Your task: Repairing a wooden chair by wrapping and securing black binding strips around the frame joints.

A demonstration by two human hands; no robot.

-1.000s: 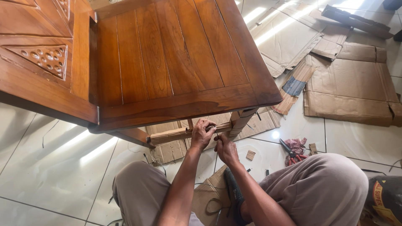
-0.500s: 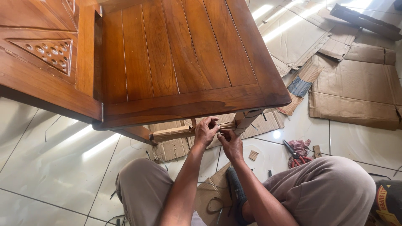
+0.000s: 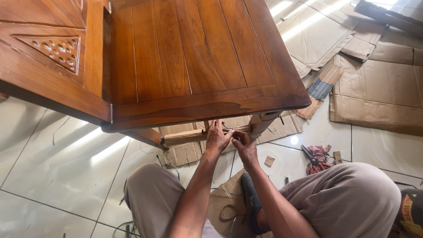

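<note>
Rail: a wooden crossbar wrapped in cardboard (image 3: 187,136) sits just under the front edge of the wooden chair seat (image 3: 194,57); its long axis runs left to right, tilting slightly upward toward the right, where it meets the chair leg (image 3: 261,123).
Left hand: the left hand (image 3: 218,137) is up at the right part of the crossbar, fingers curled over it from above, closed loosely around the wrapping; what exactly the fingertips pinch cannot be told.
Right hand: the right hand (image 3: 244,147) is just beside the left, touching it, fingers bent toward the same spot on the crossbar; whether it grips anything cannot be told.
Seat: slatted brown boards running away from the person, front edge nearest the hands, with a carved panel (image 3: 53,48) at the left.
Knees: the person's legs in tan trousers (image 3: 348,198) spread to either side of the arms.
Floor: pale tiles (image 3: 57,176), flattened cardboard sheets (image 3: 379,88) to the right.
Tool: red-handled pliers (image 3: 313,161) lie on the tiles, well right of the hands.
</note>
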